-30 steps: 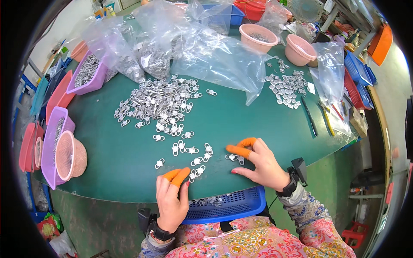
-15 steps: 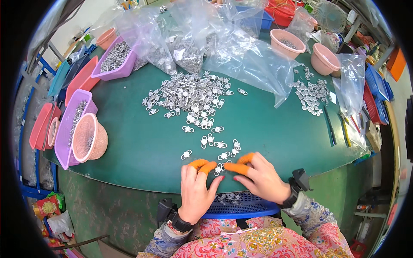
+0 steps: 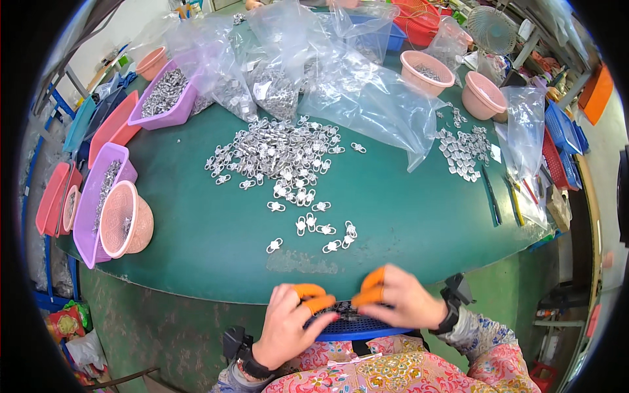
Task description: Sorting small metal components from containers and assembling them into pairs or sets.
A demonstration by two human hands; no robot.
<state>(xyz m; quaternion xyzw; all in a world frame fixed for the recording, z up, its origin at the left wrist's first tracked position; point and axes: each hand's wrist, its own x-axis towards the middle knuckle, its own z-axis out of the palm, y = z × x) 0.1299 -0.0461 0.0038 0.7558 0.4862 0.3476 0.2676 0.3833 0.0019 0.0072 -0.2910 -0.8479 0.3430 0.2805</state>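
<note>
My left hand (image 3: 290,322) is over the near edge of the table, with orange finger cots on two fingers. Its fingers are stretched out and the thumb stands apart, with nothing visible in them. Facing it, my right hand (image 3: 400,299) also wears orange cots. Its fingers are slightly bent and apart, a little blurred, and no piece shows in them. Below both hands is a blue basket (image 3: 367,331) with small metal pieces inside, partly hidden by the hands. Several loose metal link pieces (image 3: 325,229) lie on the green table (image 3: 216,242) just beyond.
A large heap of metal links (image 3: 275,154) lies mid-table, with clear plastic bags (image 3: 360,98) behind. Purple bins (image 3: 84,223) and a pink basket (image 3: 141,226) stand left. Flat metal pieces (image 3: 458,154), pink bowls (image 3: 483,95) and a dark pen-like tool (image 3: 491,196) are right.
Both hands have drawn back from the tabletop to over the blue basket. The links that were between my fingers are gone from the table there. The view has shifted slightly.
</note>
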